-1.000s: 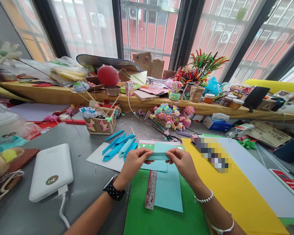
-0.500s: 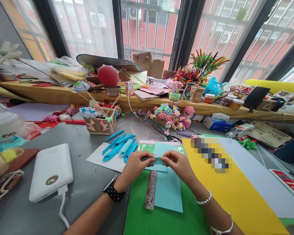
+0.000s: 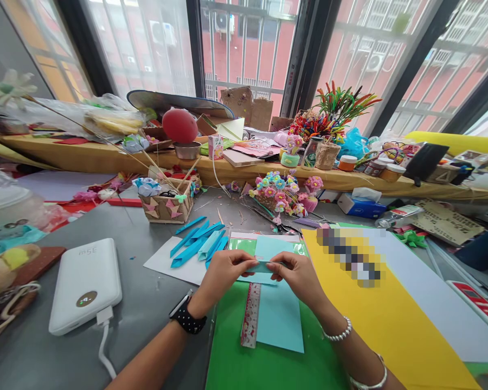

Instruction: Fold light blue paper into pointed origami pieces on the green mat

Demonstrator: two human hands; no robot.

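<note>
Between my two hands a small folded strip of light blue paper [image 3: 262, 267] is held level, above the other sheets. My left hand [image 3: 228, 273] pinches its left end with thumb and fingers. The right end is pinched the same way by my right hand [image 3: 296, 275]. Under the hands lies a larger light blue sheet [image 3: 280, 322] on a green board [image 3: 236, 371]. A patterned ruler [image 3: 250, 317] rests along that sheet's left edge. Several folded blue paper pieces [image 3: 195, 244] lie on a white sheet [image 3: 158, 259] beyond my left hand.
A white power bank [image 3: 87, 281] with a cable is at the left. Yellow card [image 3: 374, 319] lies to the right. Behind stand a decorated cardboard box [image 3: 166, 208], paper flowers [image 3: 278, 192] and a blue tissue box [image 3: 360, 206]. A cluttered ledge [image 3: 228, 170] runs below the windows.
Both hands keep their pinch on the paper strip and have shifted only slightly. The strip's lower flap sits at a slightly different angle.
</note>
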